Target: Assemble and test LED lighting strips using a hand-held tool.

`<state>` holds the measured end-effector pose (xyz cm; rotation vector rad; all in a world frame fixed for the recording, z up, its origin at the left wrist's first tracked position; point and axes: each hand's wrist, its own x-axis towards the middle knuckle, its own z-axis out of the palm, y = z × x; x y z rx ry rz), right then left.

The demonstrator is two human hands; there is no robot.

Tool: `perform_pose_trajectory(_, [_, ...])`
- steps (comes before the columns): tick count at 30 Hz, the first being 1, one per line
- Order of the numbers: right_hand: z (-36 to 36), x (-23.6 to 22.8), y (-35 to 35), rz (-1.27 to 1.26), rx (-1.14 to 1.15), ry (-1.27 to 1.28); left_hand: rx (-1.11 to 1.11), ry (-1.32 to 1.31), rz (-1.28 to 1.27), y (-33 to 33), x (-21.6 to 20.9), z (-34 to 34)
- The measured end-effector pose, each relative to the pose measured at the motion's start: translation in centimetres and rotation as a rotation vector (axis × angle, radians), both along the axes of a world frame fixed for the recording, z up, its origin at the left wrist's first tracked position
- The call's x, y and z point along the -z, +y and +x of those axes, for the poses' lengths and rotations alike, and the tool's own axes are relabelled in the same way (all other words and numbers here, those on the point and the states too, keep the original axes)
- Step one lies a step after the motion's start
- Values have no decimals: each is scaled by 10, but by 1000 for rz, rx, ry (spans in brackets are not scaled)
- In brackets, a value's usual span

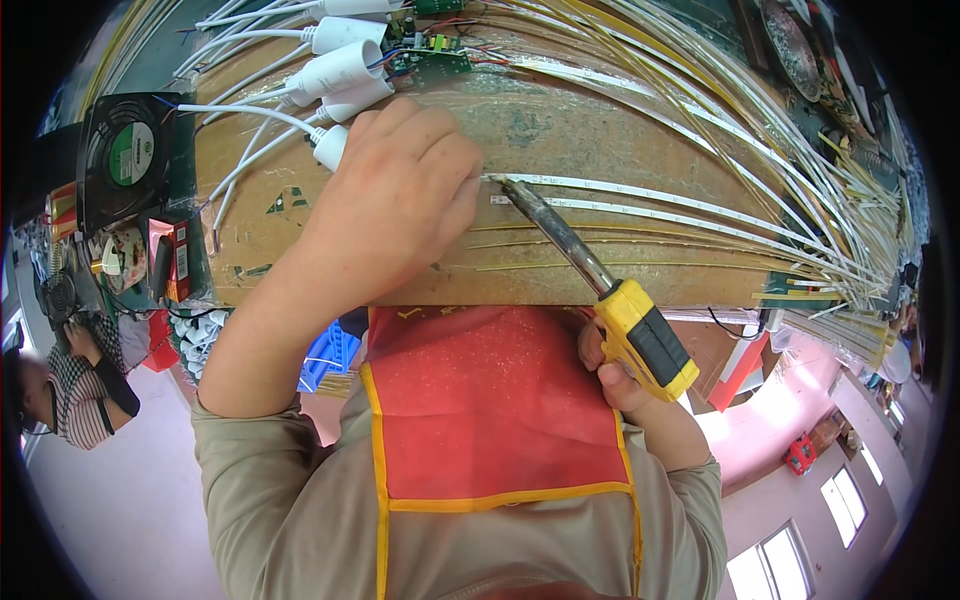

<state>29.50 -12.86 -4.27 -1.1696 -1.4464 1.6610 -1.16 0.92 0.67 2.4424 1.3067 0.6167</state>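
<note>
My right hand (618,380) grips the yellow and black handle of a soldering iron (645,340). The iron's dark tip meets the near end of a white LED strip (640,191), just right of my left fingers. A second LED strip (650,210) lies close below it. My left hand (400,195) is closed in a pinch over the board, back of the hand up; whatever its fingers hold is hidden beneath them. Against its knuckles rests a white plastic sleeve with a cable (332,147). Farther up are more white sleeves (335,72) and a green circuit board (435,62) with thin wires.
A brown work board (560,130) lies under everything. Many strips (850,230) bunch up at the right. On the left stand a black fan (128,150) and a red box (170,260). Another person (85,395) sits beyond the left edge. A red apron (490,410) covers my lap.
</note>
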Motion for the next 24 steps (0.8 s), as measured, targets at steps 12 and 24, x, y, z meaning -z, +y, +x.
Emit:
perform_pose_trajectory(12, [1, -25, 19, 113, 248, 334, 2, -2, -8, 1, 0, 0])
perform_pose_trajectory(24, [6, -29, 48, 69, 462, 302, -12, 24, -22, 0, -2, 1])
